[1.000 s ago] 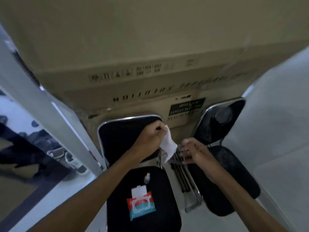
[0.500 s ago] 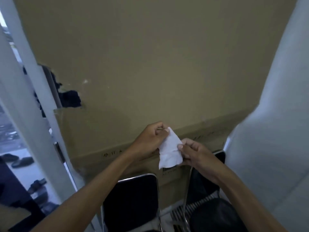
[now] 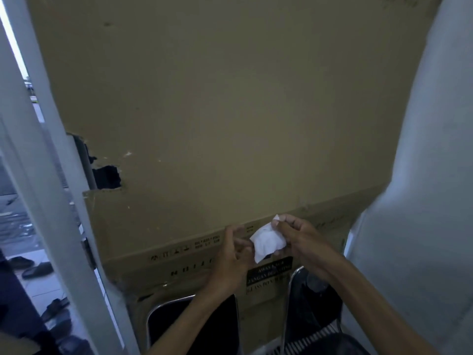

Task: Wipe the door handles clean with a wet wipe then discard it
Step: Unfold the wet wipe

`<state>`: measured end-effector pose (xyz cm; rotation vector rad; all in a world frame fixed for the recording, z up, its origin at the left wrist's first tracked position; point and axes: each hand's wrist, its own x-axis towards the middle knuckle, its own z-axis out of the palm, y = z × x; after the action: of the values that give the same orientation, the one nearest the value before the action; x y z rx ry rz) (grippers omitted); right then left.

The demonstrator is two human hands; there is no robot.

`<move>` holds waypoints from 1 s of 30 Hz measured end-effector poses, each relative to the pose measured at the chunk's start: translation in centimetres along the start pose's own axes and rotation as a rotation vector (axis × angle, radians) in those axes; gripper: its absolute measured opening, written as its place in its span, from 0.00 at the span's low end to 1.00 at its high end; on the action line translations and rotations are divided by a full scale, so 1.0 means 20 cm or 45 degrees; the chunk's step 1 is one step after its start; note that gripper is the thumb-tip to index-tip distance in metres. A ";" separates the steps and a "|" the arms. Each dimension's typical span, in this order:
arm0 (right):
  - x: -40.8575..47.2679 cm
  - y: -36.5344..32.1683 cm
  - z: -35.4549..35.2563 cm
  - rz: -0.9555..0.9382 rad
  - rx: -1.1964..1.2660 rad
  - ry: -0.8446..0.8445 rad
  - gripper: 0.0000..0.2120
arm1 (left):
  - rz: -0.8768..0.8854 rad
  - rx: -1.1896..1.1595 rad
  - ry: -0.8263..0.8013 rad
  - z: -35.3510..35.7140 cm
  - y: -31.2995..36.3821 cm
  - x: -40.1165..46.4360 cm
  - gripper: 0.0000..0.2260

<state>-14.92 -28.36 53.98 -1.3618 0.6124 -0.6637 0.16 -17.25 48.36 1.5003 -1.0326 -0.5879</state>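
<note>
right hand (image 3: 302,242) pinches the wet wipe (image 3: 267,241) | left hand (image 3: 234,248) fingers curl at its edge, hold unclear | risk: bunched wipe may slip and fall | no door handle seen

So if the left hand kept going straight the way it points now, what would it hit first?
Probably the cardboard standing behind it: the left hand points up and forward, beside the wipe. Depth is unclear.

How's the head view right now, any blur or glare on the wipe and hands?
Head view: dim indoors, with bright daylight blown out at the far left edge; wide-angle bending of the door frame; the wet wipe is sharp enough, the left hand slightly smeared, the right hand clear.
</note>
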 end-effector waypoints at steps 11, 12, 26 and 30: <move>-0.02 -0.11 -0.06 -0.065 0.185 0.016 0.16 | 1.082 0.667 0.237 0.02 0.17 0.06 0.17; -0.03 -0.11 -0.06 -0.078 0.202 0.033 0.17 | 1.091 0.669 0.231 0.02 0.18 0.06 0.15; -0.13 -0.03 -0.09 -0.466 -0.803 0.099 0.19 | 0.446 0.102 0.247 0.03 0.34 0.09 0.11; -0.12 0.01 -0.05 -0.697 -0.897 0.285 0.11 | 0.448 0.099 0.207 0.01 0.33 0.10 0.13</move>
<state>-17.30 -27.16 53.72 -2.1713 0.6875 -1.1124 -0.90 -18.68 55.11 1.3651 -1.1672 -0.1763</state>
